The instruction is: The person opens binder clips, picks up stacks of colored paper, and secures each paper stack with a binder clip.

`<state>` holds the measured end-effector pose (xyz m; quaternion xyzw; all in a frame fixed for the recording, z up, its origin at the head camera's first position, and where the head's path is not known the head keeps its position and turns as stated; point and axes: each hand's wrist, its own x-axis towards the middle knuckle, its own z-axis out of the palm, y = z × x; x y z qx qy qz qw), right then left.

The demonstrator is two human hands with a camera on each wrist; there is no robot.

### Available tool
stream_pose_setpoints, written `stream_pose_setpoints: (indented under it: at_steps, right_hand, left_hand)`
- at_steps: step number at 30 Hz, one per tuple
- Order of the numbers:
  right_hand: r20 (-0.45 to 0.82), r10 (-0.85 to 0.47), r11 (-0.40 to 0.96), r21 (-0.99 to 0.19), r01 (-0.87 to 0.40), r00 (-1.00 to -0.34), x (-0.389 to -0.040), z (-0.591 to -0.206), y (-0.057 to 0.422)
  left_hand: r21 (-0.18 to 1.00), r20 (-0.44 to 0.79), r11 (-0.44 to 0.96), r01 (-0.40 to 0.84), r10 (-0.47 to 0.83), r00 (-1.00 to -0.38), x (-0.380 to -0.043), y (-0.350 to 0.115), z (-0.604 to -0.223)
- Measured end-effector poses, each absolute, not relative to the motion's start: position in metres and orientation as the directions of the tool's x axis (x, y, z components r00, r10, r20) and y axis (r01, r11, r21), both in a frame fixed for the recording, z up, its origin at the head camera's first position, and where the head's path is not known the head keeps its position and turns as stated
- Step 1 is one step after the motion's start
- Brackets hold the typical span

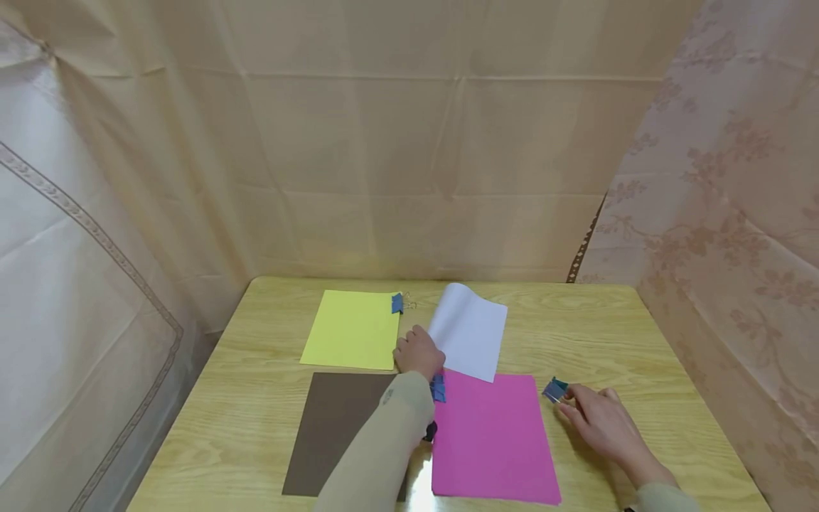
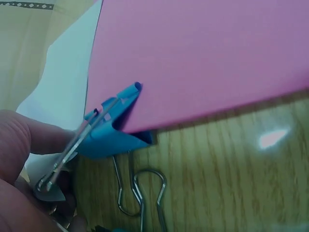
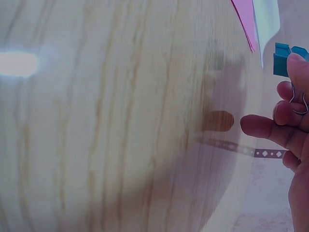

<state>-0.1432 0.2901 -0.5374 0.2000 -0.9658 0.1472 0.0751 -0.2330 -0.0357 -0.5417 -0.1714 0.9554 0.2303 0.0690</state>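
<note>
My left hand [image 1: 419, 353] grips white paper [image 1: 475, 338] by its near left corner; the far left part curls up. The white paper overlaps the top edge of a magenta paper stack [image 1: 493, 441]. On that stack's upper left corner sits a blue binder clip [image 1: 438, 389], its wire handles folded out in the left wrist view, with the left thumb [image 2: 50, 139] close beside it. Over to the right, my right hand [image 1: 601, 419] pinches another blue binder clip [image 1: 554, 389] by its wire handle, just above the table.
Yellow paper [image 1: 352, 328] lies at the back left with a blue binder clip [image 1: 397, 304] on its upper right corner. Dark brown paper [image 1: 335, 427] lies in front, partly under the left forearm. A black object [image 1: 430, 431] shows beside the left sleeve. Cloth hangs around the wooden table [image 1: 217, 427].
</note>
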Motion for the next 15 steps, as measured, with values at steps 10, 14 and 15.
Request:
stream_pose_setpoints:
  at_steps: [10,14,15]
  right_hand:
    - [0.202,-0.370,0.873,-0.257,-0.413,-0.907,-0.143,-0.538,0.289]
    - [0.210,-0.375,0.871,-0.253,-0.420,-0.903,-0.143,-0.539,0.289]
    - [0.214,-0.377,0.871,-0.251,-0.423,-0.901,-0.143,-0.539,0.289]
  left_hand:
    - [0.437,-0.193,0.811,-0.389,-0.338,-0.921,-0.230,-0.043,-0.539]
    - [0.465,-0.220,0.781,-0.417,-0.354,-0.909,-0.229,-0.046,-0.533]
    - [0.478,-0.228,0.770,-0.423,-0.356,-0.906,-0.228,-0.047,-0.532]
